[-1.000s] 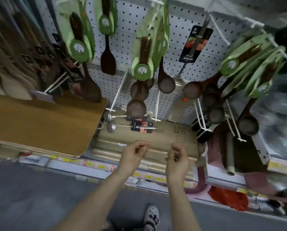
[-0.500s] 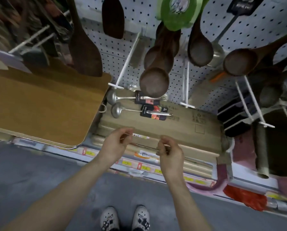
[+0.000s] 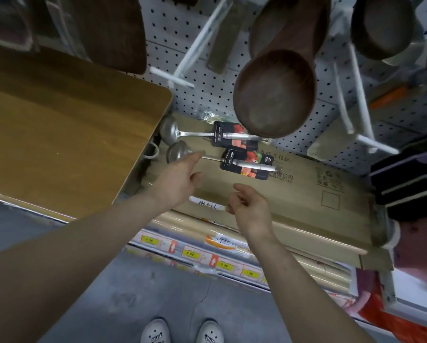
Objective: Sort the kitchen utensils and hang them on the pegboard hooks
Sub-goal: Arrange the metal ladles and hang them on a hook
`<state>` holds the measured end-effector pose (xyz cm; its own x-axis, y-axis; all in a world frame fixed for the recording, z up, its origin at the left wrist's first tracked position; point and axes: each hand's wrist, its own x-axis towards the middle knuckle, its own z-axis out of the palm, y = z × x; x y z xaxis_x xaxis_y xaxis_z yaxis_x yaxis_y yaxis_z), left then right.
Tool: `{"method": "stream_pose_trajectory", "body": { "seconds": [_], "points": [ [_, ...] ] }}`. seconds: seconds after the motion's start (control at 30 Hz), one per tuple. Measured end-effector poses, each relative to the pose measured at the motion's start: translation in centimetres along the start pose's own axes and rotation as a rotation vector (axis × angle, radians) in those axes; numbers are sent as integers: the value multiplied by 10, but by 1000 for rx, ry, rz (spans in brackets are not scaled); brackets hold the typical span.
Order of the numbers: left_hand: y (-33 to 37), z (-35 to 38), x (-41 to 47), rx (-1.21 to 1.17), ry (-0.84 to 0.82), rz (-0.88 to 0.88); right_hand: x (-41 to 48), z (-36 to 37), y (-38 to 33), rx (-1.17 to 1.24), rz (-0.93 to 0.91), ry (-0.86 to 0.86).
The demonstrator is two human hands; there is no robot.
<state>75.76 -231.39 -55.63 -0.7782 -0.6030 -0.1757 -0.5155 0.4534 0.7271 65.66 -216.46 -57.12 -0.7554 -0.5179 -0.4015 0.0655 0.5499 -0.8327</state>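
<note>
Now my left hand (image 3: pixel 179 180), fingers straight, hovers by the nearer ladle (image 3: pixel 251 165) at the left edge of the box (image 3: pixel 306 201); my right hand (image 3: pixel 251 209) curls loosely, empty

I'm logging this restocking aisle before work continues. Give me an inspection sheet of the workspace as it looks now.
Surface: cardboard box, lying flat.
Job's things: two steel ladles lie on it, far ladle, near ladle; wooden ladle hangs before the pegboard.
Clutter: wooden board at left.
Hands: left hand open, extended toward the near ladle's bowl; right hand curled, contents unclear.
Cables: nothing seen.
Surroundings: price tags, grey floor, shoes.
</note>
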Motion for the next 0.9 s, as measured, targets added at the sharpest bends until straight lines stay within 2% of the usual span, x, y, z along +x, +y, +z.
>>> {"method": "stream_pose_trajectory", "body": {
  "seconds": [0.1,0.17,0.4,0.63,0.9],
  "points": [
    [0,7,23,83,-5,23,21,4,3,-54,-6,-32],
    [2,10,38,128,4,47,31,4,-2,6,39,-47],
    [-15,20,88,316,27,49,59,19,-12,438,286,-143],
    [-32,32,114,440,14,88,74,27,-12,720,341,-127],
    [-10,32,108,950,61,106,81,39,-8,781,324,-51]
  ]
}}
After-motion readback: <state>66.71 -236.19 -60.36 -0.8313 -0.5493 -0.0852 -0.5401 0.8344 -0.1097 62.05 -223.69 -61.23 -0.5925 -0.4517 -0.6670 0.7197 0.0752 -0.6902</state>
